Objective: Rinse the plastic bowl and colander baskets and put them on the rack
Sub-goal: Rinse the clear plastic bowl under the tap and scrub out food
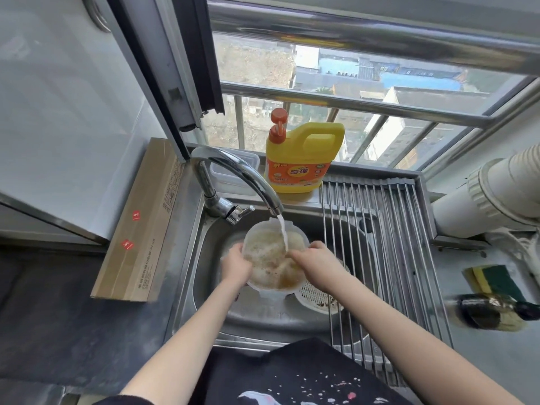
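Translucent plastic bowl (pixel 274 258) sits over the steel sink (pixel 210 258) under the running chrome tap (pixel 233 173), w/ left hand (pixel 236 266) gripping its rim, right hand (pixel 314 258) fingers dipped in, grip unclear. White colander basket (pixel 314 296) is partly hidden beneath; roll-up metal rack (pixel 380 244) is to the right, yellow detergent jug (pixel 304 159) behind.

1. The faucet spout (pixel 239 176) arches over the sink (pixel 204 258), blocking your way in from the back left.
2. The rack (pixel 380 244) covers the sink's right side, a colander basket (pixel 314 298) partly beneath it.
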